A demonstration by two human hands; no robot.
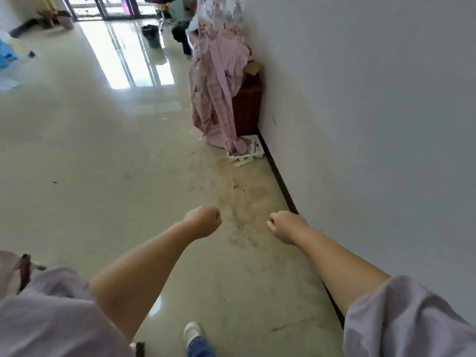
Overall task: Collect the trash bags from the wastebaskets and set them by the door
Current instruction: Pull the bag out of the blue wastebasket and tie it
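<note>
My left hand and my right hand are stretched out in front of me over the glossy floor, both curled into fists with nothing in them. Far ahead, near the glass doors, stands a dark wastebasket lined with a black bag. A second dark bin with a black bag sits just right of it, partly hidden behind hanging pink cloth. Both bins are well beyond my hands' reach.
A white wall with a dark baseboard runs along my right. Pink cloth drapes over a brown wicker cabinet, with a white box at its foot. Dirty smears mark the floor. Blue items lie far left.
</note>
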